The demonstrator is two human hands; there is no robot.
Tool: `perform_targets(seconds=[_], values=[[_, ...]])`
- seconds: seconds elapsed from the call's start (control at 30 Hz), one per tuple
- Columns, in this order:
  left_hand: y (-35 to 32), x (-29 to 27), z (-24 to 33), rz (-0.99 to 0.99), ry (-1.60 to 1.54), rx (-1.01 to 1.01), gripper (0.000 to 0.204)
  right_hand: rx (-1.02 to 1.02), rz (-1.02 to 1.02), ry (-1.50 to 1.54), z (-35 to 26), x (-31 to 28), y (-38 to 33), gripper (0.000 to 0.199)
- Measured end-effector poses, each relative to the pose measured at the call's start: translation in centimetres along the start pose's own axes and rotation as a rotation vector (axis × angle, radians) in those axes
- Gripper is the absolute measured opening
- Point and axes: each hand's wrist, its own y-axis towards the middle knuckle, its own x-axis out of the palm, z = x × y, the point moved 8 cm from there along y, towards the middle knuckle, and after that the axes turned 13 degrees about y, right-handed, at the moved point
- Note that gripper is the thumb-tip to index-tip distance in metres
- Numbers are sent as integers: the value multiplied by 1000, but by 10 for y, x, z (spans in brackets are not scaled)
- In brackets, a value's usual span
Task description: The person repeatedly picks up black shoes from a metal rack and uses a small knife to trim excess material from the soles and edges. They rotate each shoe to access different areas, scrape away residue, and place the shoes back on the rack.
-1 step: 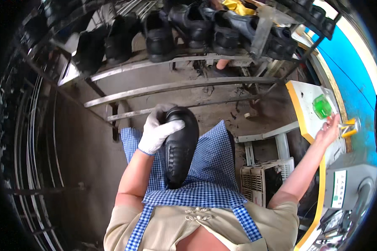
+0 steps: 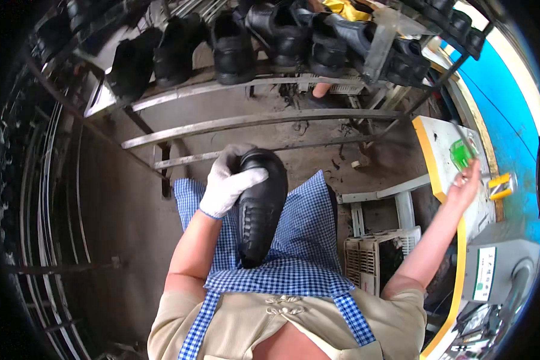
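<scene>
My left hand [image 2: 227, 183], in a white knit glove, is closed around a black leather shoe [image 2: 262, 201]. The shoe stands lengthwise over my lap, its rounded end upward and a row of ridged stitching along its left side. Far to the right, my bare right hand [image 2: 465, 185] is pinched around a thin stick-like tool [image 2: 464, 139], blurred, that slants up past a green container [image 2: 460, 154]. That container sits on a white, yellow-edged bench [image 2: 439, 135]. A yellow can [image 2: 501, 186] is just right of my right hand.
Ahead, a metal rack [image 2: 264, 122] carries several black shoes [image 2: 233, 51]. More rails [image 2: 57, 198] rise at the left. A plastic crate [image 2: 363, 264] sits low right, near a grey machine housing [image 2: 503, 264]. Someone's leg [image 2: 321, 90] shows behind the rack.
My right hand has drawn slightly down from the green container, and the thin tool now shows above its fingers. The left hand and shoe have barely shifted.
</scene>
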Motion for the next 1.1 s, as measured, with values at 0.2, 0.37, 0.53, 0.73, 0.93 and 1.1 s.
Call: perform_targets(seconds=[0.2, 0.37, 0.53, 0.73, 0.93, 1.1], values=[[-10, 7, 16, 7, -64, -27, 50, 812, -395, 305, 101, 169, -218, 20], [-18, 4, 24, 24, 5, -33, 54, 951, -516, 307, 134, 203, -290, 18], [-21, -1, 19, 43, 13, -50, 57, 705, -589, 246, 124, 216, -301, 16], [-19, 1, 13, 34, -26, -55, 57, 312, -799, 246, 89, 216, -302, 11], [-16, 2, 3, 17, -25, -48, 53, 301, -623, 142, 66, 178, -251, 12], [-17, 8, -6, -19, -45, -69, 53, -356, -164, -129, -43, 86, -140, 15]])
